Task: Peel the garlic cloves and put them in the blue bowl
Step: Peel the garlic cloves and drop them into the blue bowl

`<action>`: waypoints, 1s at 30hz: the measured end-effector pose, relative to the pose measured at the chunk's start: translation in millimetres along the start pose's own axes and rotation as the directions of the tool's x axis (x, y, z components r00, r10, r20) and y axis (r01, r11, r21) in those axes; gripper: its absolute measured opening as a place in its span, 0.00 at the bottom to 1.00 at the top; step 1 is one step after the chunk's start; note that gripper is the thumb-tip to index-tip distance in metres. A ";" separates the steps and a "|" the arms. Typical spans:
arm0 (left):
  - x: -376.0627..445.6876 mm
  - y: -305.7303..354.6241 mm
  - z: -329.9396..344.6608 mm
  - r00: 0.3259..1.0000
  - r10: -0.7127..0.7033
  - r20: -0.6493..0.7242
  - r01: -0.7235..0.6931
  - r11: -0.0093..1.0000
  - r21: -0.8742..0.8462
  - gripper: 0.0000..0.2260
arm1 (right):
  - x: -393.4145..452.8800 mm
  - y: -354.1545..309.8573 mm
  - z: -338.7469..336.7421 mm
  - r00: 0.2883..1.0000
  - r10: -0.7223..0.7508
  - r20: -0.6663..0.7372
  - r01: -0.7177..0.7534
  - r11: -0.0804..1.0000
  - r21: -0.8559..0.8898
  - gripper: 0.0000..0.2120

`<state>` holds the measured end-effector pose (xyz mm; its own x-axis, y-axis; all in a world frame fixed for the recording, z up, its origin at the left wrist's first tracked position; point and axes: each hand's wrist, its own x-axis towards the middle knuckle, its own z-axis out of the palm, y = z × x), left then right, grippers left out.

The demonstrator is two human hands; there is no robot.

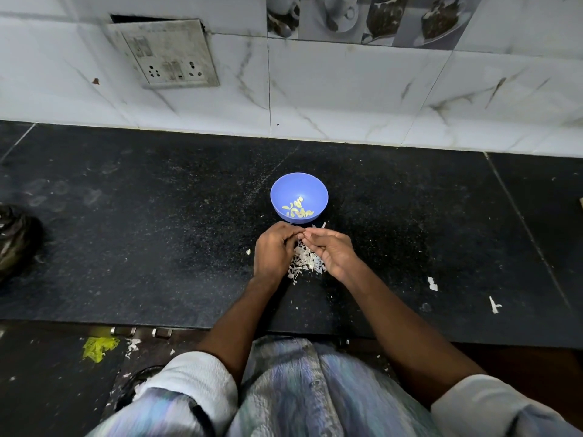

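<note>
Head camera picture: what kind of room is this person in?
Most likely a home kitchen: a black stone counter, a tiled wall with a socket plate, and both hands peeling garlic by a blue bowl.

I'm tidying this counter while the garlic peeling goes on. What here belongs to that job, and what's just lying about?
Job:
blue bowl
peeled cloves inside it
clove, mostly hidden, pinched between both hands' fingers
left hand
right hand
skins pile under the hands

Lying about:
dark bundle at the counter's left edge
white scraps to the right
socket plate on the wall
</note>
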<state>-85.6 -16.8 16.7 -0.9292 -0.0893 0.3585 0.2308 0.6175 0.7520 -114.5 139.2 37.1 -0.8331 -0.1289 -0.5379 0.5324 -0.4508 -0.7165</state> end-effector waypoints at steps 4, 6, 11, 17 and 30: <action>-3.1 -2.1 1.9 1.000 0.027 0.006 -0.027 0.999 0.020 0.09 | 1.2 -1.0 -0.3 1.000 0.024 -0.010 -0.024 1.000 0.002 0.09; -4.5 -1.7 1.7 1.000 0.020 0.011 -0.021 1.000 0.023 0.09 | 1.1 -1.1 -0.3 1.000 0.027 -0.009 -0.027 0.999 -0.019 0.09; -8.5 2.1 3.6 0.998 -0.058 -0.028 0.057 0.997 -0.047 0.11 | -0.1 0.9 -1.4 0.999 0.033 0.011 -0.032 0.999 -0.024 0.07; -11.3 2.7 6.7 0.987 -0.144 -0.065 0.135 0.983 -0.126 0.06 | 1.9 2.3 -1.2 0.999 0.031 -0.004 -0.032 0.999 -0.039 0.07; -9.0 -3.4 7.7 0.989 -0.137 -0.050 0.130 0.983 -0.127 0.05 | 1.7 3.8 0.4 0.999 -0.017 0.029 0.021 0.993 -0.117 0.07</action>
<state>-80.2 -12.0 6.7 -0.9363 -0.2124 0.2795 0.1429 0.4966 0.8561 -113.9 136.9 33.6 -0.8462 -0.1466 -0.5123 0.5290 -0.3469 -0.7745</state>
